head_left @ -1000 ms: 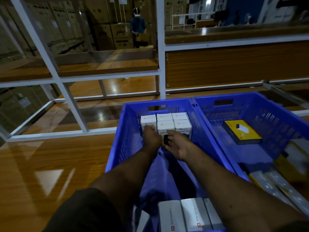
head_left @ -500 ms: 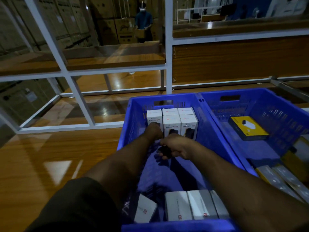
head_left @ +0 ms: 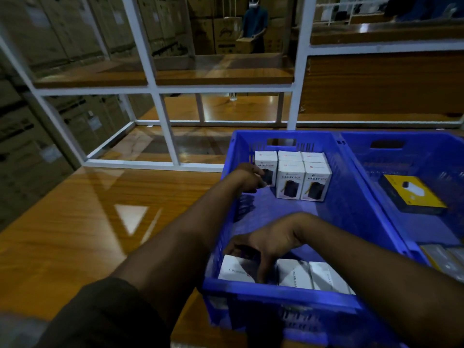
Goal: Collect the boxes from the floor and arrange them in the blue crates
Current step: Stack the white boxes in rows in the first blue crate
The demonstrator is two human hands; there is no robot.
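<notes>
The right hand grips a flat white cardboard box in the blue plastic crate. Left hand holds an upright box. Likely light and stiff; best grasped by the edges.

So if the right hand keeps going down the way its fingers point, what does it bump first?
Probably the white box lying at the crate's near end. The right hand points down at it, fingertips already on or nearly on it.

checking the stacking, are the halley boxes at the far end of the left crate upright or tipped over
Upright. The Halley boxes stand on end in the left crate, printed fronts vertical and readable.
</notes>
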